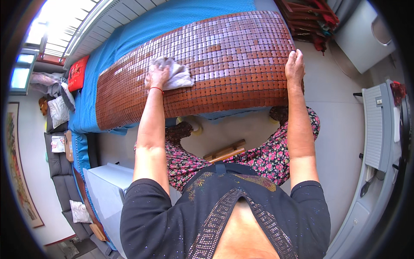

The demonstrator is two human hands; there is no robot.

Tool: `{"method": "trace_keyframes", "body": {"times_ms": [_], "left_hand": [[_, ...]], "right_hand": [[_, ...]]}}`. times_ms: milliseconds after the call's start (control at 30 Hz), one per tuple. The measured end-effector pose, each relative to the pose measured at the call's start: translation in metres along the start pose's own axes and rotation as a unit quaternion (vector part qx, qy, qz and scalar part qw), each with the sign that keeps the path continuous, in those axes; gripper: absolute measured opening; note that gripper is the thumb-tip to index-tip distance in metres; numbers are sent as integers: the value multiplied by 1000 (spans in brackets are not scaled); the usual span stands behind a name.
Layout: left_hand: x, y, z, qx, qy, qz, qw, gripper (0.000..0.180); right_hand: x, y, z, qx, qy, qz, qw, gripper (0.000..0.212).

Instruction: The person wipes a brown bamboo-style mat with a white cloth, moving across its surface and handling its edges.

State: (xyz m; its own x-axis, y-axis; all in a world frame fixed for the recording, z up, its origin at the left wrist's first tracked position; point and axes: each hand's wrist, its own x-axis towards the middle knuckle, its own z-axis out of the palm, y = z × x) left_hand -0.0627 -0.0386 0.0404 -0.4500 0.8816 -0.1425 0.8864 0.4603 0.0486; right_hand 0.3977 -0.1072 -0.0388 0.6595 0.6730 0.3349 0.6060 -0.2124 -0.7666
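Note:
A brown tile sleeping mat (241, 60), made of small linked wooden or bamboo pieces, lies spread over a blue cover (207, 15). My left hand (158, 77) is on the left half of the mat, closed on a bunched whitish cloth (179, 77) that it presses to the tiles. Part of the cloth fans out to the right of the fingers. At the mat's right edge is my right hand (295, 67), its fingers closed over the border. The undersides of both hands are hidden.
A small wooden stool (224, 151) sits between my legs. Folded dark-red wooden chairs (306, 21) stand beyond the mat's far right corner. A red cushion (78, 72) lies at the left. A white radiator (376, 125) is at the right, a pale box-like cabinet (105, 190) near my left elbow.

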Motion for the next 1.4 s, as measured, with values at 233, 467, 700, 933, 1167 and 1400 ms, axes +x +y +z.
{"method": "trace_keyframes", "body": {"times_ms": [233,467,700,933,1167,1400], "left_hand": [[-13,-22,-22,97,-6,209,973,89],[-17,-9,23,160,51,323,932,89],[-137,93,42,-22,172,329,928,53],[-134,35,54,-179,272,375,868,34],[-25,-175,39,-63,279,35,958,31],[-18,-171,50,-73,375,-8,924,30]], "right_hand": [[1,8,-3,18,3,1,1000,48],[-10,-4,4,-71,27,-58,995,45],[-12,-2,15,-184,43,-123,974,45],[-9,13,17,-234,11,-159,959,47],[-9,16,14,-238,-19,-143,960,48],[-7,9,20,-297,-27,-137,945,51]]}}
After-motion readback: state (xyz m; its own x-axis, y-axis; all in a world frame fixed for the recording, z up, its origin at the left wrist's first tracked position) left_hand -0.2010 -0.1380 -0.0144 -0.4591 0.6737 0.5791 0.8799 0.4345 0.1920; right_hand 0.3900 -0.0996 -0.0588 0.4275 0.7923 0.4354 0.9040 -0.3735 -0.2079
